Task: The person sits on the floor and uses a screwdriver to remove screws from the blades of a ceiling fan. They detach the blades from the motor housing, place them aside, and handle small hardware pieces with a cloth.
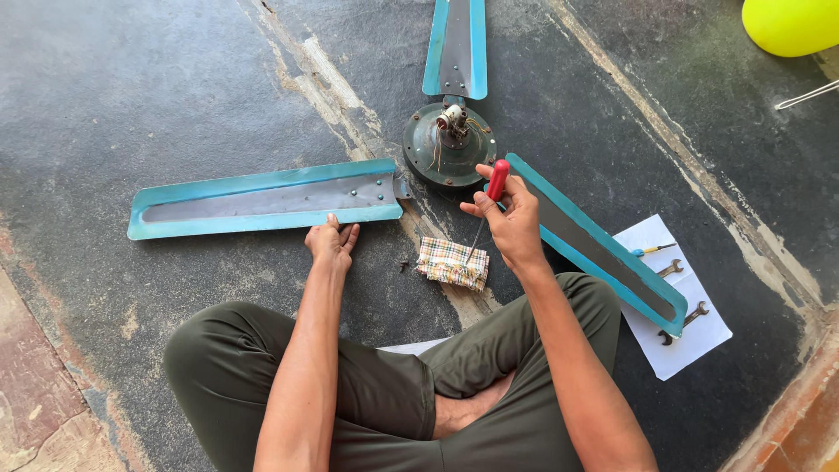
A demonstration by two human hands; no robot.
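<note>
Right hand (pixel 511 218): closed round a red-handled screwdriver (pixel 491 199), shaft angled down, tip at a checked cloth (pixel 451 262) just below-left. Left hand (pixel 332 243): flat, fingers spread, pressing the near edge of the left blade (pixel 262 197). Beyond both: fan hub (pixel 448 144), bare wires up. Right of right hand: second blade (pixel 603 249), spanners (pixel 682 293) on paper (pixel 690 345). Keep the blade pinned; open floor left, blade edges close in on the right

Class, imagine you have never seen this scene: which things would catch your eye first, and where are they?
A ceiling fan lies on the dark floor, its three teal-edged blades spread out from the middle. The right hand holds a red-handled screwdriver beside the hub, tip down toward a checked cloth, while the left hand rests against the left blade. A bright yellow object glows at the top right corner.
</note>
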